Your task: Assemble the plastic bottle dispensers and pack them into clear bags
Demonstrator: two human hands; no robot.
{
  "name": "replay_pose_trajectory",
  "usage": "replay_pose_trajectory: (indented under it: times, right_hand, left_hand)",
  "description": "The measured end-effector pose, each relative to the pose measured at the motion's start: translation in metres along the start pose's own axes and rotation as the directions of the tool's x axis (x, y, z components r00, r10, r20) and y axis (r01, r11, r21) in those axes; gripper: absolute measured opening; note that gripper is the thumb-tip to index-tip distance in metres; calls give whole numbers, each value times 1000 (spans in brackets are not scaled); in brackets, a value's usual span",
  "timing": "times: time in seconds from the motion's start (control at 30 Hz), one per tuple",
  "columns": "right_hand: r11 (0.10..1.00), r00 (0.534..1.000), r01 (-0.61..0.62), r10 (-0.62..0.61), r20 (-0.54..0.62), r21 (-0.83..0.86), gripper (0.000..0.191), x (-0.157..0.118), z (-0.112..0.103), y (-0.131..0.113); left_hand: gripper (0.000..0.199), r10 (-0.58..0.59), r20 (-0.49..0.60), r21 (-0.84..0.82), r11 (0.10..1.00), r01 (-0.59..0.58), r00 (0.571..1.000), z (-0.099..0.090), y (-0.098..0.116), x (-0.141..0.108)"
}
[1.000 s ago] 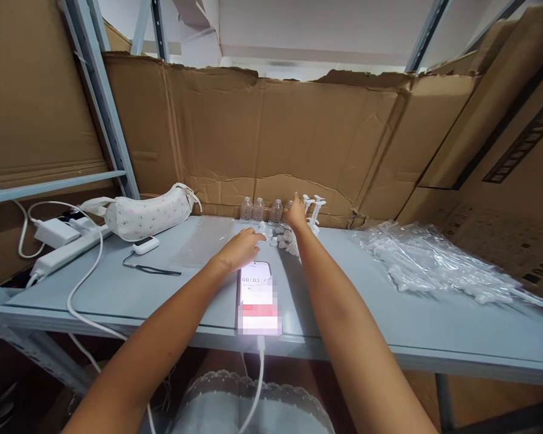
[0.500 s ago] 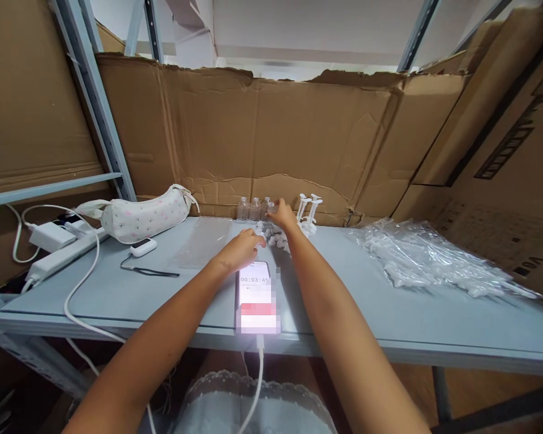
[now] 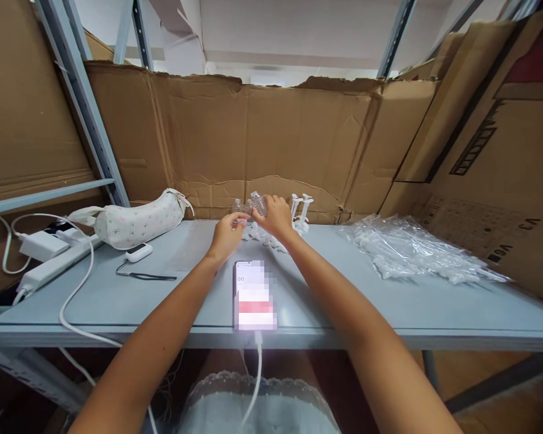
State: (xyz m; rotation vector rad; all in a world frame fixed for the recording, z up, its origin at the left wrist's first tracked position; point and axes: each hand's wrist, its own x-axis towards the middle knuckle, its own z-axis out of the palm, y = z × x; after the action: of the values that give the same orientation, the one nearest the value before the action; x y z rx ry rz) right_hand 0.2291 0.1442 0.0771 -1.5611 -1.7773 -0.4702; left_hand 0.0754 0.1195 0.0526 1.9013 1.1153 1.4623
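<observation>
My right hand [image 3: 276, 217] is closed around a small clear plastic bottle [image 3: 258, 204], tilted with its neck up and to the left. Close by on the left is my left hand [image 3: 227, 235], thumb and fingertips pinched together in front of the bottles; whatever they may hold is too small to make out. Behind the fingers, another clear bottle [image 3: 238, 206] stands against the cardboard, partly hidden. Small white plastic pieces [image 3: 268, 236] lie in a heap under my hands. Several white stemmed plastic parts [image 3: 304, 208] stand upright just right of my right hand.
A lit phone [image 3: 253, 295] on a cable lies at the front edge. Clear plastic bags [image 3: 416, 250] holding white parts are on the right. To the left are a white pouch [image 3: 140, 220], a small white device [image 3: 139, 252] and a power strip [image 3: 57, 262]. Cardboard [image 3: 262, 138] walls the back.
My right hand has lifted a bottle from the row and tilted it toward the left. My left hand has moved left and up, closer to the bottles. The view has shifted slightly.
</observation>
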Motion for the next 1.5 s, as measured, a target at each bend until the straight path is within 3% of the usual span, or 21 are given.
replay_pose_trajectory:
  times: [0.17,0.3,0.5,0.67,0.93,1.1,1.23,1.33,1.5]
  right_hand:
    - [977,982,189,-188,-26,94,52,-44,-16,-3]
    - [964,973,227,-229,-1,140,57,-61,-16,2]
    - [962,966,254,-257,10,98,55,-65,-18,15]
    - [947,950,312,-308,-50,82,56,-66,-15,20]
    - [920,914,366,-327,-240,141,47,-64,-11,22]
    - [892,927,323,-231,-294,316,41,-60,-11,27]
    - [777,966,246,-150,-209,580,52,-61,-10,25]
    - [634,996,73,-2,-93,770,51,-61,-11,20]
    - [326,965,-166,247,86,931,33,-54,-14,19]
  left_hand:
    - [25,-41,-55,-231,973,27,998,0,0,3]
    - [27,21,19,-248,969,-15,1000,-1,0,-1]
    - [25,79,131,-111,992,-64,988,-6,1,-5]
    - [24,41,122,-68,997,-33,992,-3,-2,-6]
    - [20,-56,131,-267,959,90,990,-2,-2,-4]
    - [26,-82,146,-381,915,133,986,-6,-1,-3]
    - [27,-74,142,-387,914,124,987,-4,-9,2]
    - [27,-58,140,-375,921,108,988,-3,-14,4]
    - [34,17,220,-395,916,73,975,-2,-8,-2]
